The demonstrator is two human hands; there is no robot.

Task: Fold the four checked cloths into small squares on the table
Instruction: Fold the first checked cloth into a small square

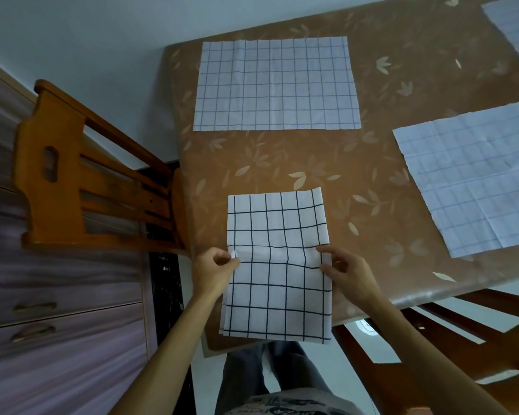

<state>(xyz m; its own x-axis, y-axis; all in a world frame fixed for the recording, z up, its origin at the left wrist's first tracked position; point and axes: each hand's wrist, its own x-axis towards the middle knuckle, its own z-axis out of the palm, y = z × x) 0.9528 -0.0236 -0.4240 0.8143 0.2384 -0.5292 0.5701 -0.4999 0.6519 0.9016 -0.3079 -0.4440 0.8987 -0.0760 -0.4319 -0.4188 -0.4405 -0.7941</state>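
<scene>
Pinching is observed at both side edges of the near checked cloth [277, 265]: the left hand [215, 272] is closed on the left edge, the right hand [346, 272] on the right edge, at about mid-length. This cloth is already folded into a long strip, lying on the counter [357, 163] with its near end hanging past the counter edge. Three further cloths are noted unfolded: one at the far side [276, 83], one to the right [474, 184], one at the far right corner [514, 25] (only partly in view). Risk is judged as follows: uneven lifting at the two pinches would skew the next fold, and the overhanging end could drag the strip off the counter
</scene>
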